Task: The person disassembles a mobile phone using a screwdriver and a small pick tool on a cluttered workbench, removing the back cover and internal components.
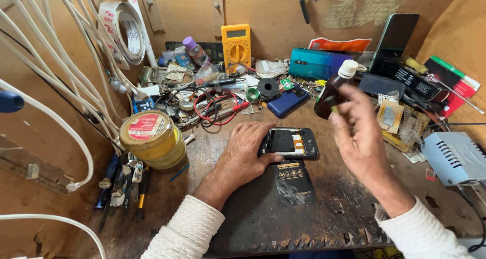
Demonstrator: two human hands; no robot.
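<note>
An opened black phone [296, 143] with its back cover off lies on the dark wooden bench [263, 218]. My left hand [243, 153] rests on the phone's left end, its fingers pressing and gripping that end. Just in front of the phone lies a flat black battery-like pack [294, 182]. My right hand [362, 137] is raised to the right of the phone and pinches a small yellowish piece [334, 109] between thumb and fingertip. Right behind those fingers stands a brown bottle [330, 89] with a white cap; whether the hand touches it is unclear.
A yellow tin [152, 137] and several screwdrivers [121, 185] sit at the left. A yellow multimeter [236, 44], red and black leads [217, 112], a blue phone [286, 101], a teal phone [316, 62] and clutter fill the back. A grey power unit [453, 158] stands at the right; white cables [61, 87] hang left.
</note>
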